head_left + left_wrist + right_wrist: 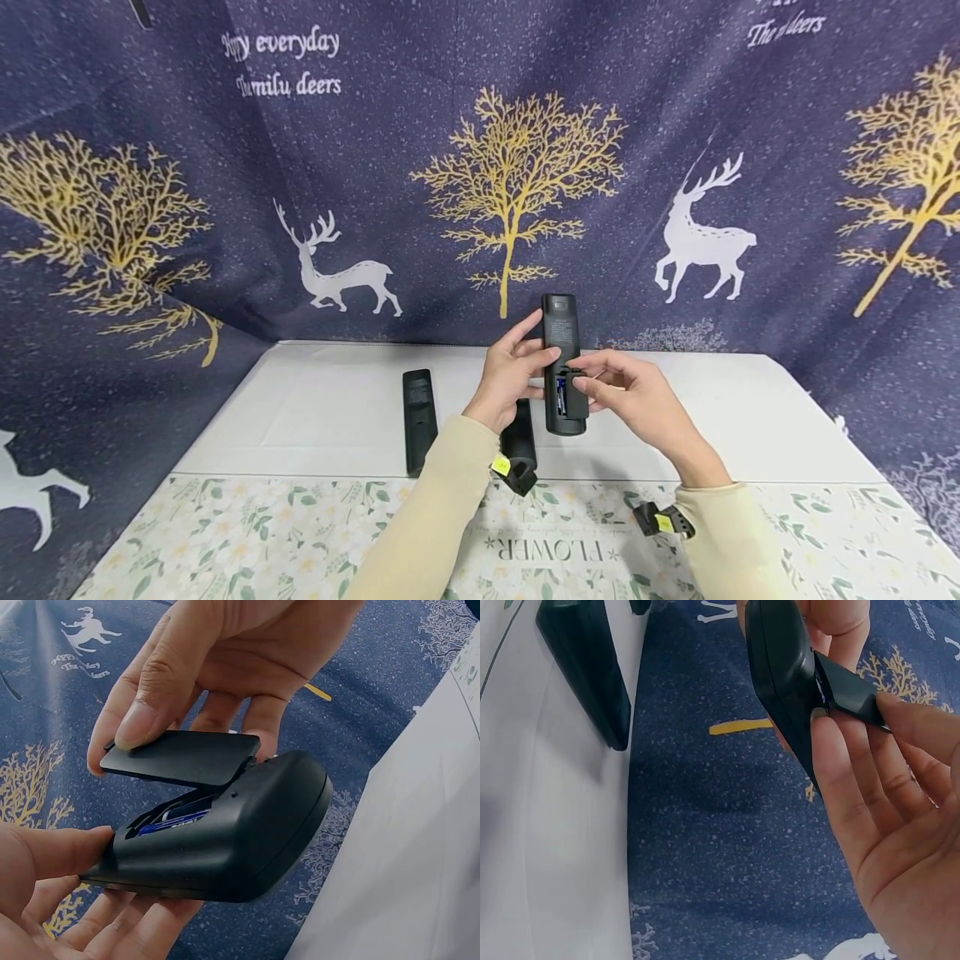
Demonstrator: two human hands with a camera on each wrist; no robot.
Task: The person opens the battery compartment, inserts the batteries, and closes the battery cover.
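Note:
A black remote control (559,333) is held back side up in my left hand (510,371), thumb on its back and fingers around its edge. Its battery compartment is uncovered, and blue batteries (180,816) show inside. My right hand (637,396) pinches the black battery cover (180,757) between thumb and fingers. The cover is tilted above the compartment, its one end close to the remote's end; whether they touch there I cannot tell. In the right wrist view, a fingertip of the right hand meets the remote's side.
A second black remote (419,421) lies face down on the white table (330,408), left of the hands. Another black remote (519,437) lies partly hidden under my left wrist. A floral cloth (300,533) covers the near part, and a dark blue printed curtain (450,250) hangs behind.

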